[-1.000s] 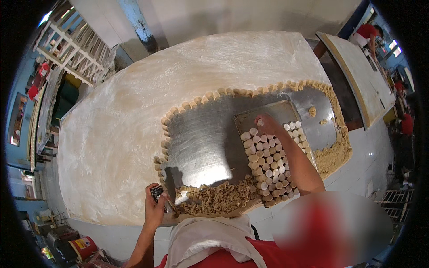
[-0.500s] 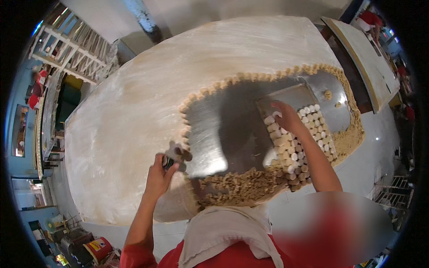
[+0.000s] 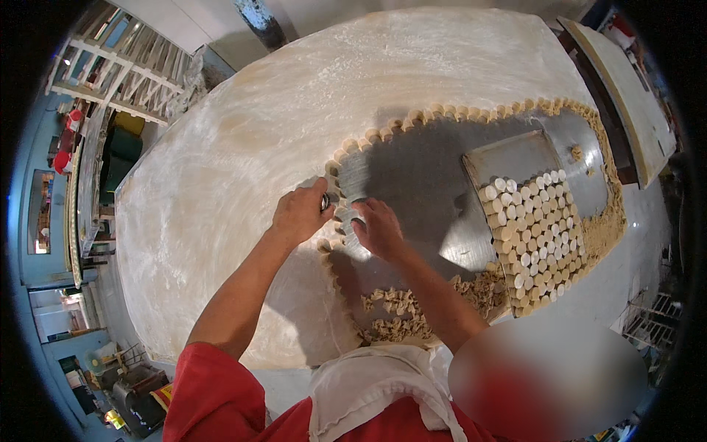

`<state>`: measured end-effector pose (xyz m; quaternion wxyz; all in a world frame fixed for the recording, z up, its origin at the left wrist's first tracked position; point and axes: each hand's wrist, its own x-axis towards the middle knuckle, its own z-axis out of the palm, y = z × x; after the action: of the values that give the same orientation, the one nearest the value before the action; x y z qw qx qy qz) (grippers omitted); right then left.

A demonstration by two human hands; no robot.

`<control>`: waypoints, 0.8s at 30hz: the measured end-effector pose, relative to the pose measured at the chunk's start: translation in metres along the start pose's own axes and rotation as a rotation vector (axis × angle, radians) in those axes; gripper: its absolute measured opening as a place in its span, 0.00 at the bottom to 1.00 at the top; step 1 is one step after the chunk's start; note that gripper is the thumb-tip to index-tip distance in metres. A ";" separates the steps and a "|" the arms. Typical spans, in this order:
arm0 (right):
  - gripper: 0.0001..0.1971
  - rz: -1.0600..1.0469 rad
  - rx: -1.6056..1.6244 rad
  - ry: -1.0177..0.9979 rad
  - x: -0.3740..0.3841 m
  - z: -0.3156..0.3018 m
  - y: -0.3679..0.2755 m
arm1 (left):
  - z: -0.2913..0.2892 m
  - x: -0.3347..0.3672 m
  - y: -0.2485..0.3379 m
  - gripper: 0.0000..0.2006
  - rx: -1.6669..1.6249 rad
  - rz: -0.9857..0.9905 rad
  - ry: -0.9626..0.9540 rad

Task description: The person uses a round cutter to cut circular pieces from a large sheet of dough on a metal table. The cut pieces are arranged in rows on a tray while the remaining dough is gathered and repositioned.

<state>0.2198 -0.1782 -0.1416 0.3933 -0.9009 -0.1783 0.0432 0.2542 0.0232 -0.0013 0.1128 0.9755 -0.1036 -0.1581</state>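
My left hand grips a small round metal dough cutter at the scalloped edge of a wide, floured dough sheet. Just right of it, over the bare metal tabletop, hovers my right hand, fingers apart and thumb spread, with nothing visible in it. A rectangular tray lies to the right, its near part packed with rows of pale dough rounds. Crumbled dough scraps are heaped on the table's near side, partly behind my right forearm.
More dough trimmings line the table's right edge, and a small dough lump sits beyond the tray. Another table stands at the far right. A slatted rack is at the far left. A blurred patch covers the lower right.
My left hand has moved up and right with the cutter, onto the dough edge. My right hand has left the tray and come left beside it. The view has shifted slightly.
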 end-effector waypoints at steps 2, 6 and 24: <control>0.21 0.030 -0.012 0.010 0.010 0.000 0.000 | 0.008 0.013 -0.002 0.21 0.004 0.011 -0.038; 0.20 -0.061 0.019 0.083 0.026 0.005 0.010 | 0.036 0.035 -0.011 0.21 -0.135 0.048 -0.067; 0.19 0.029 -0.019 0.129 0.049 0.013 0.011 | -0.011 0.024 -0.038 0.18 -0.102 0.038 0.051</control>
<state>0.2664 -0.1587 -0.1555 0.3946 -0.9081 -0.1400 -0.0108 0.2861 0.0555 -0.0079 0.1678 0.9701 -0.1111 -0.1359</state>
